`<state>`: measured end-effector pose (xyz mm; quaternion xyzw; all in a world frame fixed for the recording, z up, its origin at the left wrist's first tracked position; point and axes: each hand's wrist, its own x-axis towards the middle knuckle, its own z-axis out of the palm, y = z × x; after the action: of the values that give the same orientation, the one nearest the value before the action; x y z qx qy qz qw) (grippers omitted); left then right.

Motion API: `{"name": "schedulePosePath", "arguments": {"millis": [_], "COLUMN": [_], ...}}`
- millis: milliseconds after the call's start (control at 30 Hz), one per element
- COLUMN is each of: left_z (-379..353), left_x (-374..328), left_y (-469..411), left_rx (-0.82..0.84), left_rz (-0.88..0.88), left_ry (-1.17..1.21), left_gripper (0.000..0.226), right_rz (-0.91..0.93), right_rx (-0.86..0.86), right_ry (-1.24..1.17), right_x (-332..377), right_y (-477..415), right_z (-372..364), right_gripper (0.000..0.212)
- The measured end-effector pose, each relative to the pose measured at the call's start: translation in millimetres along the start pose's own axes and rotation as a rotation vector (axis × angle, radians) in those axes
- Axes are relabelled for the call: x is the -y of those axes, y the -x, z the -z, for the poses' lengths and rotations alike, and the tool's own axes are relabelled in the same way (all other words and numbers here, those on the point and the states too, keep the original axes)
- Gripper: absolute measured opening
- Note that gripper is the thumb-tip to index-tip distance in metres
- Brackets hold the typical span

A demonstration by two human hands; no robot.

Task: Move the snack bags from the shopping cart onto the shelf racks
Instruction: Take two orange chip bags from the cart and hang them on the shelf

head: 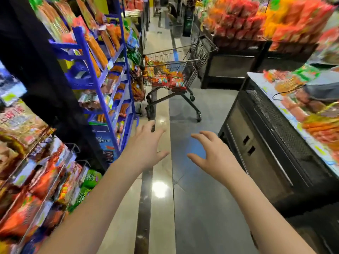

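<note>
Ahead, one shopping cart (176,70) holds snack bags (169,80) (uncountable), both hands' grips spread empty: left hand (146,143), right hand (214,153).

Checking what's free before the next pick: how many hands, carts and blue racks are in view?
Hands, both empty with fingers spread: 2, left hand and right hand
Shopping cart with snack bags: 1
Blue shelf rack: 1
Total: 4
</note>
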<state>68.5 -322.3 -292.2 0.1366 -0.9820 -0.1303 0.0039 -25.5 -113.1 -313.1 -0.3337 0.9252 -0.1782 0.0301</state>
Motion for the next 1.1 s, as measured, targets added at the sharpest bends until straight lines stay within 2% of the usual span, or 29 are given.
{"name": "schedulePosePath", "arguments": {"millis": [300, 500, 700, 1100], "left_z": [-0.7, 2.0, 8.9, 14.2], "left_x": [37.4, 40.6, 39.3, 80.4], "left_y": [-141.5, -286.8, -408.4, -598.2], "left_rx": [0.011, -0.014, 0.011, 0.036], "left_rz": [-0.002, 0.013, 0.045, 0.046], "left_ry": [0.017, -0.025, -0.041, -0.005], "left_gripper": [0.073, 0.075, 0.075, 0.074], "right_rz": [-0.027, 0.016, 0.011, 0.045], "right_rx": [-0.012, -0.035, 0.025, 0.014], "right_ry": [-0.091, -0.164, -0.179, -0.222], "right_x": [-35.8, -89.3, -135.5, -170.2], "right_y": [-152.0, -285.7, -404.5, -591.8], "right_z": [-4.1, -12.0, 1.2, -1.9], "right_gripper": [0.067, 0.065, 0.064, 0.063]}}
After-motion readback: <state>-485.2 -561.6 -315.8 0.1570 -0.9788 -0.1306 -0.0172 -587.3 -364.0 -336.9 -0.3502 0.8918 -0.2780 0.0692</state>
